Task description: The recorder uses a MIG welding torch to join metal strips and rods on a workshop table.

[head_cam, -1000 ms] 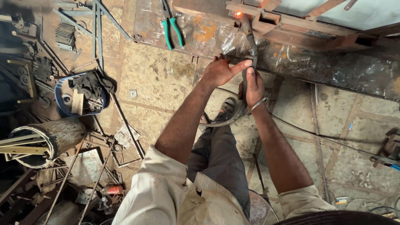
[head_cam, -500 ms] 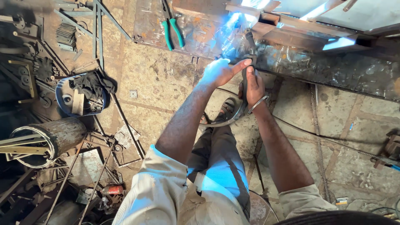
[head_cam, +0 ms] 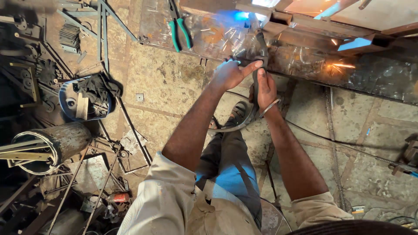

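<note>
My right hand [head_cam: 265, 88] grips the dark handle of a welding electrode holder [head_cam: 261, 45], which points up at a rusty steel frame [head_cam: 305, 30] lying on the floor. A blue-white arc glows at its tip, and orange sparks fly to the right along the frame. My left hand [head_cam: 233, 73] rests against the holder's shaft just above my right hand, fingers curled and the forefinger stretched across it. A dark cable [head_cam: 237, 126] loops down from the handle over my knee.
Green-handled pliers [head_cam: 180, 30] lie on a steel plate at the top. A blue tub [head_cam: 82, 100] with a dark rag, a metal cylinder [head_cam: 61, 139] with wire coils and several scrap rods crowd the left. A thin cable [head_cam: 348, 146] crosses the stone floor at the right.
The arc went from a small orange glow to a bright blue flash, and sparks now spray to the right. Both hands have stayed on the holder.
</note>
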